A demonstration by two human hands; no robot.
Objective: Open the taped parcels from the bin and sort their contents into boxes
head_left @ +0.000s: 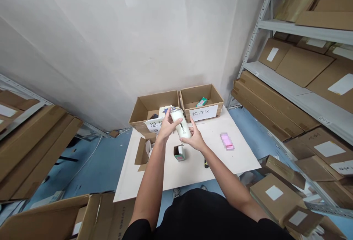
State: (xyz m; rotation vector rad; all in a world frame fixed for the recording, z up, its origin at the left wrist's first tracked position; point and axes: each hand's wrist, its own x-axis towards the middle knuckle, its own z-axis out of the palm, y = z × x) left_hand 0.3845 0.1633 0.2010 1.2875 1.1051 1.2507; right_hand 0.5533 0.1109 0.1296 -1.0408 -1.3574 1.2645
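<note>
Both my hands hold a white cylindrical bottle (182, 123) tilted above the white table (237, 159). My left hand (167, 125) wraps round its upper part near the silver top. My right hand (194, 138) cups its lower end, fingers curled. Below the bottle a small open box (179, 152) stands on the table. An opened brown carton (143, 151) lies at the table's left edge, close to my left forearm.
Two open cardboard boxes with paper labels stand at the table's far edge, the left box (143, 110) and the right box (217, 102). A pink object (227, 141) and a small dark item (205, 164) lie on the table. Shelves of flat cartons (300, 67) line both sides.
</note>
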